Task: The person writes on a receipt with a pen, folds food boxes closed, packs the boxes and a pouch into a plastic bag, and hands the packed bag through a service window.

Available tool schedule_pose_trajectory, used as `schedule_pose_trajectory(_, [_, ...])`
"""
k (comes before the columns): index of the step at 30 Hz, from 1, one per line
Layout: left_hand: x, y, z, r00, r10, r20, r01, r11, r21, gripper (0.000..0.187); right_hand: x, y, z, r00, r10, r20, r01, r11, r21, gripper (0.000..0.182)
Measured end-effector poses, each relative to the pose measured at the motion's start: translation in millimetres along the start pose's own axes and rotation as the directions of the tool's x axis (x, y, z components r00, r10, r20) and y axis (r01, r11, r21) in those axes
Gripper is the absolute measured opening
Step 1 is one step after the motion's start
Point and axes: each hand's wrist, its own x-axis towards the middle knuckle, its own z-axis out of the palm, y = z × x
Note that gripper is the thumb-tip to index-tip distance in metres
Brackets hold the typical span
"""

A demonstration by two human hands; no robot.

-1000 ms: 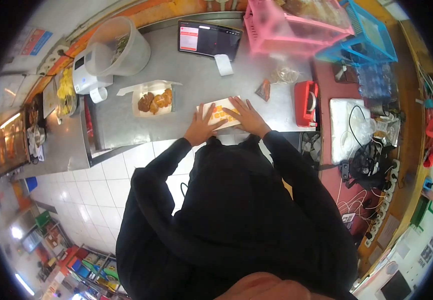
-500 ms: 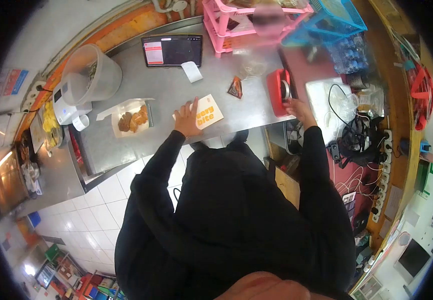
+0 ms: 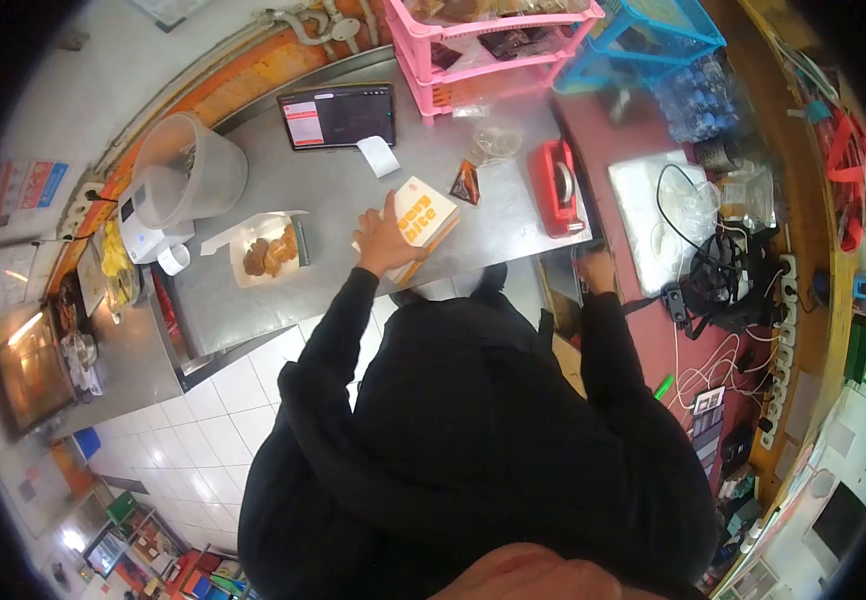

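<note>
Lettered box [image 3: 419, 214], white and orange, lay near the front edge of the steel counter [image 3: 338, 188], its left side under the left hand's [image 3: 384, 246] spread fingers, well apart from the right hand [image 3: 598, 269], grip indiscernible, with red tape dispenser [image 3: 554, 192], dark sachet [image 3: 466, 183] and tablet [image 3: 339, 117] beyond.

A black-framed rectangular tablet [image 3: 337, 118] sits at the back of the grey metal counter [image 3: 318, 192], a curled white paper slip [image 3: 379, 157] at its lower corner. A translucent round plastic tub [image 3: 225, 182] stands at left; at right, a pink plastic basket [image 3: 509, 28] and a blue plastic basket [image 3: 643, 45] stand near clear plastic bottles [image 3: 698, 97].
</note>
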Motion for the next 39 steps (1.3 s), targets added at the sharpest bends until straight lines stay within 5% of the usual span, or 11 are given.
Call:
schedule_pose_trajectory(2, [-8,19,-11,0.994,-0.018,-0.104,0.015,0.999,-0.029,0.129,3,-43,-36,0.798,0.404,0.447,-0.586,0.694,0.418,0.022])
schedule_pose_trajectory(6, [-25,49,-20,0.926,0.039,-0.377,-0.033,0.999,0.022,0.125,53,-248,-137,0.900,0.066,0.431,-0.428,0.318,0.846,0.022])
schedule_pose_trajectory(14, [-46,42,-39,0.865,-0.022,-0.502,0.014,1.000,-0.020,0.117,88,-319,-136,0.905,0.130,0.405,-0.373,0.702,0.607,0.044])
schedule_pose_trajectory(17, [-40,7,-32,0.978,-0.093,-0.184,0.019,0.931,-0.365,0.107,95,-322,-125,0.895,0.122,0.430,-0.334,0.822,0.462,0.044])
schedule_pose_trajectory(19, [-48,-6,-27,0.989,0.144,-0.021,-0.066,0.311,-0.948,0.095,92,-327,-119,0.878,-0.057,0.475,-0.392,0.483,0.783,0.039])
schedule_pose_trajectory(24, [-67,-35,-43,0.845,0.398,0.358,0.431,-0.110,-0.896,0.088,89,-332,-85,0.834,-0.194,0.516,-0.427,0.364,0.828,0.031])
schedule_pose_trajectory(28, [-48,-42,-14,0.938,0.346,-0.016,-0.072,0.150,-0.986,0.097,80,-308,-42,0.836,-0.153,0.527,-0.284,0.702,0.654,0.031])
schedule_pose_trajectory(30, [-44,-39,3,0.971,-0.153,-0.182,0.102,0.959,-0.263,0.099,86,-326,-57,0.701,-0.173,0.692,-0.370,0.741,0.560,0.031])
schedule_pose_trajectory(34, [-22,-69,41,0.943,-0.158,-0.292,0.115,0.980,-0.160,0.105,107,-391,-90,0.354,-0.291,0.889,-0.263,0.881,0.394,0.035])
schedule_pose_trajectory(36, [-18,-84,32,0.810,-0.061,-0.584,-0.027,0.990,-0.141,0.100,126,-416,-75,0.370,-0.389,0.843,-0.135,0.876,0.464,0.036])
schedule_pose_trajectory(39, [-17,-159,-32,0.453,-0.099,-0.886,-0.053,0.989,-0.138,0.062,158,-484,-63,0.848,-0.400,0.347,0.150,0.809,0.568,0.039])
